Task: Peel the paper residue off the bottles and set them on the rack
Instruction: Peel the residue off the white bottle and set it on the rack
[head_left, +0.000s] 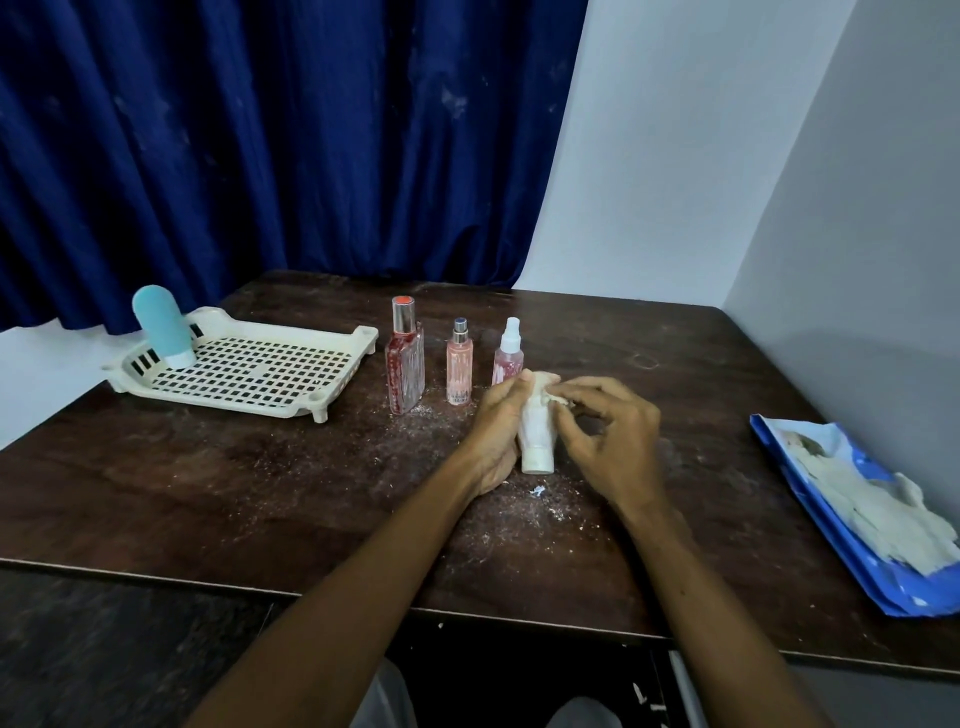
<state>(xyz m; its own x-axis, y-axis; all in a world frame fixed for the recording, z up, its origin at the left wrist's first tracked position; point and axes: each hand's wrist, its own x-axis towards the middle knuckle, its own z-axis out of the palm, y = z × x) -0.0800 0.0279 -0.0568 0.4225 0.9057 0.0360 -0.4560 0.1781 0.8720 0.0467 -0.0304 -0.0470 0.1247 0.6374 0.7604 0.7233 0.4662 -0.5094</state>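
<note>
Five bottles in all, on or just above a dark wooden table (208, 493). Far left: a cream slotted rack (223, 400), near the table's back left corner, with a teal bottle (158, 327) standing cap-down in its rear left corner, slightly tilted. Just right of the rack and apart from it, a row of three upright bottles: first a tall red bottle (405, 364) with a clear cap, then a small pink bottle (459, 366), then a pink spray bottle (508, 353) with a white nozzle. Directly in front of that last one, the left hand (493, 431): curls round the far side of a white bottle (537, 441) and holds it roughly upright, cap down, close to the tabletop; cannot tell whether the cap touches the wood. Pale paper residue (558, 399) bunched at the bottle's top. Next, the right hand (613, 441): pinches a scrap of that residue between thumb and forefinger, other fingers loosely curled. White crumbs (540, 491) scattered over the wood beneath both hands. Far right, at the table edge, a blue bag (779, 441) bearing a heap of torn paper (883, 509).
</note>
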